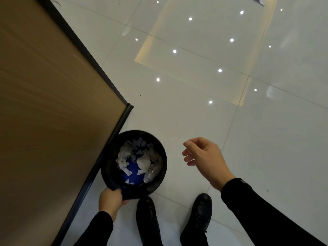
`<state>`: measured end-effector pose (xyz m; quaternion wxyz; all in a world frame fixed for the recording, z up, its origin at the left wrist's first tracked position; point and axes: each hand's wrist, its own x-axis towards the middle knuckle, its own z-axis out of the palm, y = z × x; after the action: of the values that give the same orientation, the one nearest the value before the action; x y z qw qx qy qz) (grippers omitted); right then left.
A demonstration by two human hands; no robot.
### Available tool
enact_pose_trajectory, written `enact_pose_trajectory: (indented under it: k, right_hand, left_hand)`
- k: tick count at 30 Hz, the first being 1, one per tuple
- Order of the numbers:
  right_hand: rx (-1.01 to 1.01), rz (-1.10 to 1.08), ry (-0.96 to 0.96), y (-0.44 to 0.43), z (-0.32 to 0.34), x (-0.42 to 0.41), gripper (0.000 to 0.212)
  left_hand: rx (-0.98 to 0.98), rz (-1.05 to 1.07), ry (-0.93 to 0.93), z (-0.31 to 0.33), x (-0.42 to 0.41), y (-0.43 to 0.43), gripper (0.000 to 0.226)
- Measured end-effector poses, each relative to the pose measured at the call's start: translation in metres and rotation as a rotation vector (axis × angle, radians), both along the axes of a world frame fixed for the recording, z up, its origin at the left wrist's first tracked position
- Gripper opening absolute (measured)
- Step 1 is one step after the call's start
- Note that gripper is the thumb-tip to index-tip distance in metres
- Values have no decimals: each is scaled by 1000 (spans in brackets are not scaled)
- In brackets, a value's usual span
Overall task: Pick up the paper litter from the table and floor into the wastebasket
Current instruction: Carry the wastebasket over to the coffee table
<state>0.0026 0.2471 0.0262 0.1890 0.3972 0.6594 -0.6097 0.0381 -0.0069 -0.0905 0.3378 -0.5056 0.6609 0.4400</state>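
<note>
A round black wastebasket (160,158) sits by the table's near corner, low in the head view. Inside it lie several white paper scraps (142,161), something blue and a clear plastic bottle. My left hand (111,201) grips the basket's near rim. My right hand (205,157) hovers to the right of the basket, fingers loosely apart and holding nothing. One scrap of paper (258,0) lies on the floor at the far top right edge.
The brown table (44,103) with a dark edge fills the left side. A glossy white tiled floor (195,112) reflects ceiling lights. My two black shoes (200,213) stand just below the basket.
</note>
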Motion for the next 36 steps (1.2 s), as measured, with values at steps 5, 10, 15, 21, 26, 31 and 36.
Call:
enact_pose_trajectory:
  k: [5, 10, 15, 21, 26, 31, 36]
  right_hand:
    - [8, 4, -104, 11, 35, 14, 13]
    - [-79, 42, -211, 31, 119, 14, 37]
    - [-167, 52, -175, 64, 235, 7, 50]
    - [-61, -29, -2, 121, 380, 5, 23]
    - [-6, -176, 111, 180, 476, 7, 27]
    - [-32, -278, 214, 230, 539, 8, 27]
    - [-31, -335, 267, 270, 568, 2, 28]
  left_hand:
    - [-18, -176, 165, 63, -32, 30, 25]
    - [57, -347, 291, 180, -70, 62, 22]
    - [149, -549, 439, 331, -105, 113, 19]
    - [200, -786, 564, 503, -128, 178, 27]
    - [233, -821, 644, 609, -148, 217, 44]
    - [190, -688, 856, 656, -171, 243, 20]
    - [228, -675, 956, 680, -193, 277, 16]
